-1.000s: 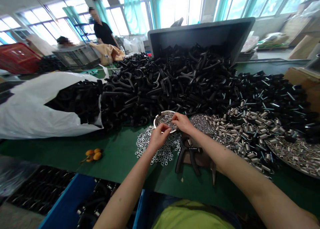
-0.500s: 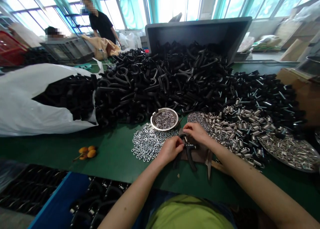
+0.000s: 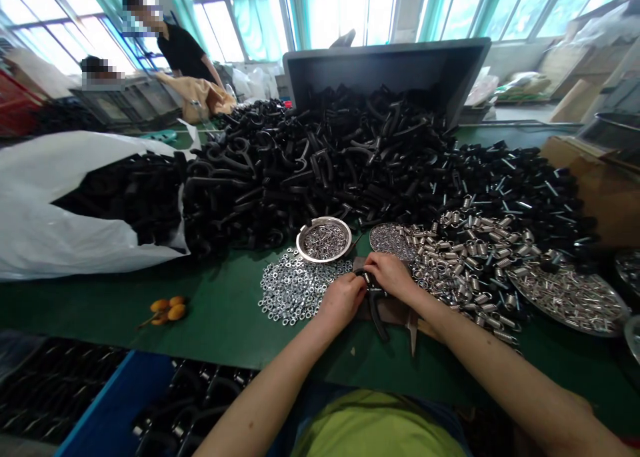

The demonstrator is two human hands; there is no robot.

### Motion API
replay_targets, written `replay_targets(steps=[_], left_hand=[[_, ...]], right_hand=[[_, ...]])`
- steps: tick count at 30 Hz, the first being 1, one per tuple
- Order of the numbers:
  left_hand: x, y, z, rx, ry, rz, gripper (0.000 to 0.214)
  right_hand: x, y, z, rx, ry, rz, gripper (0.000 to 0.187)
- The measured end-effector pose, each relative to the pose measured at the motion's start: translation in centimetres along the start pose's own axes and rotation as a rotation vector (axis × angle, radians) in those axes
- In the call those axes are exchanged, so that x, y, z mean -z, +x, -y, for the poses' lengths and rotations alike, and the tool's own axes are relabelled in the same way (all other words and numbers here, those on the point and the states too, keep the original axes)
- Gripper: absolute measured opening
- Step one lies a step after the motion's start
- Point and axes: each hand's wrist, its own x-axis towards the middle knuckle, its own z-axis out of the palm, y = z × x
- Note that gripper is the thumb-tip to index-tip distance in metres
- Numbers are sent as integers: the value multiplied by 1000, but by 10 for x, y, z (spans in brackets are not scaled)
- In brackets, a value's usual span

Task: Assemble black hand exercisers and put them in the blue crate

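In the head view, my left hand (image 3: 344,298) is closed around the upper end of a black hand grip strengthener (image 3: 379,317), whose curved handle points toward me. A coil spring (image 3: 368,278) shows between its black parts. My right hand (image 3: 391,274) pinches at the top of the same piece, fingertips close to the left ones; any small part between them is hidden. Under the piece lies a dark brown block (image 3: 395,309). Scissors-like metal blades (image 3: 413,334) lie just right of it. Loose nuts (image 3: 293,287) spread left of my left hand.
A metal bowl (image 3: 324,240) of small pins stands behind my hands. Springs (image 3: 475,250) and a tray of pins (image 3: 575,300) lie right. Black handles (image 3: 320,157) heap up before a grey bin (image 3: 385,60). Yellow fruit (image 3: 169,309) lies left; two people are beyond.
My right hand has come down and closer to my left hand at the top of the hand grip strengthener. The view has shifted slightly; a standing person leans further left.
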Motion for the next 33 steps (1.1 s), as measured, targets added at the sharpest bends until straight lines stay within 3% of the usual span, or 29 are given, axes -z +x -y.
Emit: replay_targets(steps=[5, 9, 14, 18, 21, 25, 30, 33], left_hand=[[-1, -19, -9, 7, 184, -23, 24], [2, -36, -17, 133, 249, 29, 42], [-1, -44, -15, 208, 212, 216, 57], [-2, -42, -9, 158, 168, 219, 58], [1, -42, -9, 142, 154, 208, 56], [3, -45, -16, 119, 143, 225, 55], [2, -47, -22, 147, 178, 251, 62], [1, -48, -21, 151, 174, 237, 60]], right_hand=[[-2, -8, 6, 70, -140, 24, 26], [18, -20, 10, 118, -185, 33, 24], [52, -95, -9, 58, -285, -5, 20], [46, -163, -40, -11, -438, 33, 14], [37, -184, -52, -55, -485, -18, 10], [46, -173, -40, -82, -360, -51, 17], [51, -127, -13, -128, -78, -116, 34], [44, -106, -8, -179, -74, -16, 31]])
